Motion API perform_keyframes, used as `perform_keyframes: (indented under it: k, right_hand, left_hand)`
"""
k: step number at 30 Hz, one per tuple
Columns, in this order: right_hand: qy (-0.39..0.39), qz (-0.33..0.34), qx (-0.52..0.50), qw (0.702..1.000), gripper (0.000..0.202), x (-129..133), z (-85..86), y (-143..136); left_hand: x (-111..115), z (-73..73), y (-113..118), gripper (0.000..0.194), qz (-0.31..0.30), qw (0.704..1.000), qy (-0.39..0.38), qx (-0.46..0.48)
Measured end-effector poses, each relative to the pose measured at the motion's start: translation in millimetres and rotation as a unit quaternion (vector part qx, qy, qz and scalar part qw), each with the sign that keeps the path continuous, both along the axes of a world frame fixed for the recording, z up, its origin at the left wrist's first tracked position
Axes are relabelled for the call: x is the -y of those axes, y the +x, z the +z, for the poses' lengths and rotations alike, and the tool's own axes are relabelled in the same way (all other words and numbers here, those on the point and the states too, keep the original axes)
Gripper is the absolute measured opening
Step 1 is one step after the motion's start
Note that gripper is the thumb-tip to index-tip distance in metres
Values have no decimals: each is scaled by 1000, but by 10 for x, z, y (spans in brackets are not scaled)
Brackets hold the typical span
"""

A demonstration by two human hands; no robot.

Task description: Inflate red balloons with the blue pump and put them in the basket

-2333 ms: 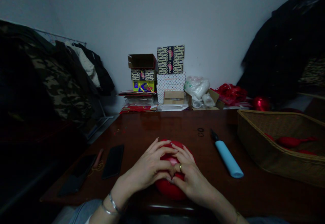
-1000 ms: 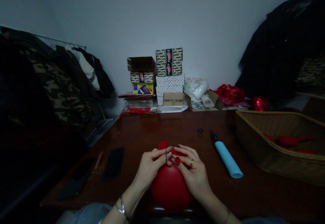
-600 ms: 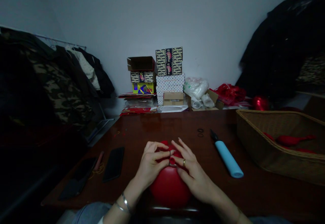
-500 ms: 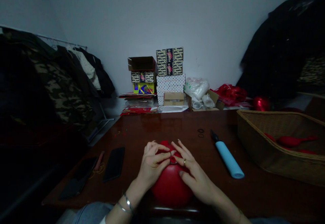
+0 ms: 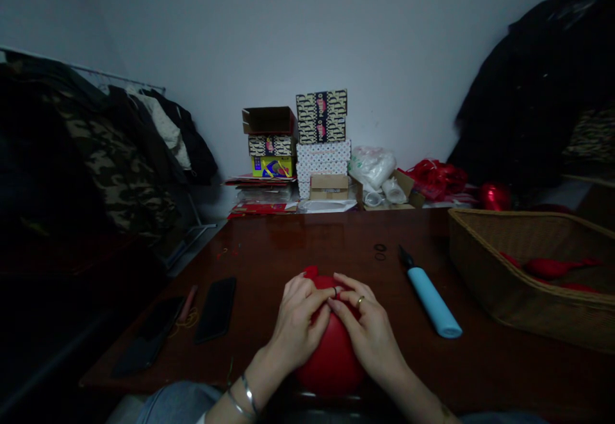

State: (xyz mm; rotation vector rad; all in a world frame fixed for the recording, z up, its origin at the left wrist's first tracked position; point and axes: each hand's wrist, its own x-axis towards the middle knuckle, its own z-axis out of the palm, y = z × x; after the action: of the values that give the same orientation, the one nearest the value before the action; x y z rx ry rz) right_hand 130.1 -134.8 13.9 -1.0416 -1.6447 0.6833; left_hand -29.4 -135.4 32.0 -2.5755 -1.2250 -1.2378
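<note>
A round, inflated red balloon [image 5: 331,360] rests at the table's near edge, between my two hands. My left hand [image 5: 300,315] bends over its left side, thumb and fingertips closed at the top of the balloon. From the other side my right hand [image 5: 369,321] meets it there, thumb and index finger pinched together. Both sets of fingertips cover the balloon's neck, so its exact shape is hidden. A thin dark band shows around a left fingertip, and a gold ring is on my right hand. Behind the left fingers a small red piece [image 5: 311,271] sticks up.
Right of my hands lie a light-blue hand pump [image 5: 435,302] and dark bands [image 5: 380,248]. A wicker basket [image 5: 504,302] holds red balloons [image 5: 552,267]. Left are dark phones [image 5: 216,309] and a pinkish stick [image 5: 188,302]. Stacked boxes [image 5: 321,161] stand against the wall.
My fingers have closed in over the balloon's neck, which showed as a small ring before. The left hand has shifted right, and the right thumb has moved up to the fingertips.
</note>
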Motion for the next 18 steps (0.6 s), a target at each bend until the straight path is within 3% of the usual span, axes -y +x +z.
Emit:
perform_keyframes:
  k: [8,18]
  right_hand:
    - [33,29,13,999,29,38,-10,-4]
    - [41,34,8,999,27,15,-24,11]
  left_hand:
    - [32,28,-10,41,-27,997,-67,-33]
    - [25,22,12,21,-13,1000,-15,-16]
